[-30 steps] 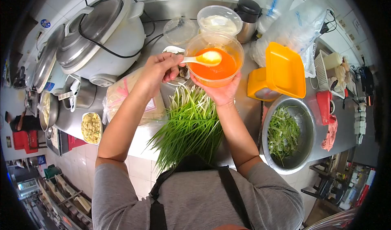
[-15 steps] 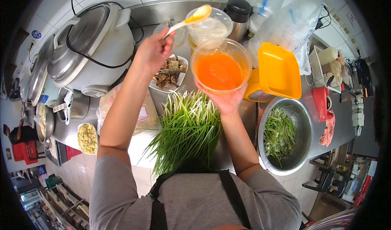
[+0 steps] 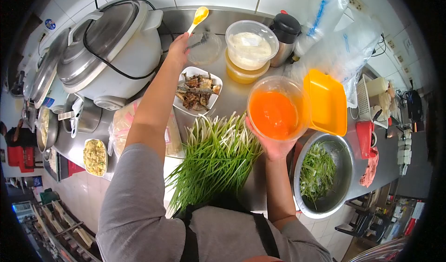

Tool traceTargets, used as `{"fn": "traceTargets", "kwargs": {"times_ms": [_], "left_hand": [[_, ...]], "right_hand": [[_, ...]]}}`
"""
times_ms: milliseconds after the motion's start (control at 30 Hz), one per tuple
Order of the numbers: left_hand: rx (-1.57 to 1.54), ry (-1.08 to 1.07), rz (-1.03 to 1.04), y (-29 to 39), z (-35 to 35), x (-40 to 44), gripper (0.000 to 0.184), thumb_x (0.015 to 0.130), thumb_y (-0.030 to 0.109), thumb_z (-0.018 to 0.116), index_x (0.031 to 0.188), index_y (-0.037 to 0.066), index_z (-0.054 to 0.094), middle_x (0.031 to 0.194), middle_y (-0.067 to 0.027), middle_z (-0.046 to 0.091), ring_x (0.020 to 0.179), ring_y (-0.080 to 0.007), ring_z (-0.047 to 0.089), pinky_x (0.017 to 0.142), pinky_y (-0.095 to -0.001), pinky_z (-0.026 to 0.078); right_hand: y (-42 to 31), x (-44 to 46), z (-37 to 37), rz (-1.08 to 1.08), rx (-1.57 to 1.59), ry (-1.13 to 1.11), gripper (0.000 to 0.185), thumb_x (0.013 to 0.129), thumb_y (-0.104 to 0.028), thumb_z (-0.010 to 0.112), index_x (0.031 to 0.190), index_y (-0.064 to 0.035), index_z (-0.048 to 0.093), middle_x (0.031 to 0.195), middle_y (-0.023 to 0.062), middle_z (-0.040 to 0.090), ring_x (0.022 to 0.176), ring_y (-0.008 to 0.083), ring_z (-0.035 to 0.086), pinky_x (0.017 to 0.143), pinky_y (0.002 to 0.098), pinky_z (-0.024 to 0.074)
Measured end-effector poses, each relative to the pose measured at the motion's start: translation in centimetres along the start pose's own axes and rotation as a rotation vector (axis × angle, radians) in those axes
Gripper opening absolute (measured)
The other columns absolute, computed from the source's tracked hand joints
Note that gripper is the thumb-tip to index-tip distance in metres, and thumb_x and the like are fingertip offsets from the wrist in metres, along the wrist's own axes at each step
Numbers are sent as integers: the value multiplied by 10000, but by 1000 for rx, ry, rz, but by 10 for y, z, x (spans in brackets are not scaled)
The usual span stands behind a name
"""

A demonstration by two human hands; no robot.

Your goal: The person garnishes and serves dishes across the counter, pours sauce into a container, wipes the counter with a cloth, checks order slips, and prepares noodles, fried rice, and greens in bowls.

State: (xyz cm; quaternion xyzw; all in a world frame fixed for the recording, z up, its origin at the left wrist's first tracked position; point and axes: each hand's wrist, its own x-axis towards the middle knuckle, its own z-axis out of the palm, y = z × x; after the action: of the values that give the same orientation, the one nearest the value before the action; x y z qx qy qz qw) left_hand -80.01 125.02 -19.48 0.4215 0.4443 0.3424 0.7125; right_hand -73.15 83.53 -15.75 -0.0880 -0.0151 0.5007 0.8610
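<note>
Spoon (image 3: 200, 16), long axis slanting bowl-first wallward, left grip (image 3: 179, 48) seemingly pinching it, right grip (image 3: 278, 149) holding clear tub (image 3: 281, 84)

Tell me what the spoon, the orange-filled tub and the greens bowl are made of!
Spoon: perhaps plastic or ceramic, pale and smooth.
Tub: probably clear, shiny plastic; its wall is see-through.
Bowl: likely metal, silvery with soft reflections.

The left hand (image 3: 178, 49) holds a spoon (image 3: 200, 16), the right hand (image 3: 275, 147) a tub (image 3: 284, 86) of orange liquid (image 3: 273, 115)
</note>
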Motion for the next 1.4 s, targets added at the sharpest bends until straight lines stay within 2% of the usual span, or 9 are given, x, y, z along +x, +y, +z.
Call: {"fn": "traceTargets", "kwargs": {"times_ms": [100,200,400,600,800,1000,1100,1233,1400], "left_hand": [[-2,124,-25,-9,-6,16,223,924,356,628,1066,204,706,1318,-47,521,1261,-250,373,999,-385,326],[90,151,-49,-19,-12,43,206,909,369,644,1005,206,724,1239,-43,552,1082,-211,472,884,-353,395],[73,56,-136,-30,-8,63,172,893,371,667,941,220,732,1002,42,583,730,-99,385,675,-280,398],[189,-26,-99,-19,3,30,168,900,331,666,983,188,699,922,73,646,779,-99,452,696,-272,419],[-112,-202,-158,-16,15,18,260,894,234,682,1110,107,611,986,-11,671,813,-133,567,749,-288,468],[-5,-139,-38,-20,28,16,138,891,179,676,927,46,686,790,-11,630,697,-114,538,662,-263,443],[185,-178,138,-1,4,7,156,889,198,678,960,60,689,848,-17,660,767,-98,542,722,-255,465],[356,-15,350,43,-1,-31,164,866,194,688,819,41,725,673,29,536,636,-82,441,622,-249,379],[281,-293,87,63,18,-78,249,908,302,651,1045,94,634,1045,-21,695,986,-134,623,856,-274,441]], "right_hand": [[-5,-4,-12,-24,2,64,861,770,-637,621,1470,-229,328,1552,87,261,1441,357,174,1108,674,79],[-6,-7,-20,-51,32,108,872,760,-620,648,1469,-226,328,1548,87,267,1437,364,179,1104,681,89],[-3,-10,-19,-53,37,123,846,774,-613,641,1464,-224,343,1539,89,286,1425,372,210,1090,697,114],[-2,-6,-12,-49,52,145,816,792,-648,592,1451,-224,364,1529,88,307,1418,369,230,1084,697,134],[-1,-7,-13,-32,25,119,815,786,-644,601,1446,-225,372,1528,78,312,1422,360,223,1091,686,122],[-2,-8,-14,34,17,63,885,766,-641,623,1472,-207,313,1541,123,266,1425,409,172,1112,659,116],[-3,-7,-12,52,27,69,903,761,-640,625,1479,-201,296,1542,140,257,1423,428,161,1119,648,112],[-3,-7,-13,59,73,78,894,762,-640,620,1477,-207,303,1545,117,263,1430,398,172,1120,648,104],[2,-1,-9,69,60,70,884,756,-637,629,1470,-216,320,1546,85,274,1436,354,190,1120,653,92]]}}
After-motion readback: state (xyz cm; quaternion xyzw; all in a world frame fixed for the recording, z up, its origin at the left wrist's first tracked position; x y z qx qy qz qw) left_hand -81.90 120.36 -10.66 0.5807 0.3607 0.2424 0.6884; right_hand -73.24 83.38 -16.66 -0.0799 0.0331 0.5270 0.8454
